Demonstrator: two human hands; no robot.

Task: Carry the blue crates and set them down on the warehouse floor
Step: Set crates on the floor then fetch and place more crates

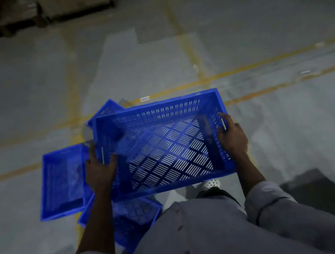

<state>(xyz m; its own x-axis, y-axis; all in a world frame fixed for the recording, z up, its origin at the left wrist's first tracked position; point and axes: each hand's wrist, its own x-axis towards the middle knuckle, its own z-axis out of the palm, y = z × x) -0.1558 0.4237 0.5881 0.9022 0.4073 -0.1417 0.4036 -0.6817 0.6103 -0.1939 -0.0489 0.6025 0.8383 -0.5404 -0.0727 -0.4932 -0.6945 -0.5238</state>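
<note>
I hold an empty blue slotted crate (pixel 164 142) in front of my body, above the floor. My left hand (pixel 101 171) grips its left rim and my right hand (pixel 232 137) grips its right rim. Below it on the grey warehouse floor (pixel 174 57) rest three more blue crates: one (pixel 62 181) lies to the left, another (pixel 136 222) sits under my left forearm, and only a corner shows of the third (pixel 107 110) behind the held crate.
Yellow lines (pixel 240 70) cross the floor. Cardboard boxes on pallets (pixel 74 5) stand along the far edge. A dark mat (pixel 311 191) lies at the right, near my white shoe (pixel 211 184).
</note>
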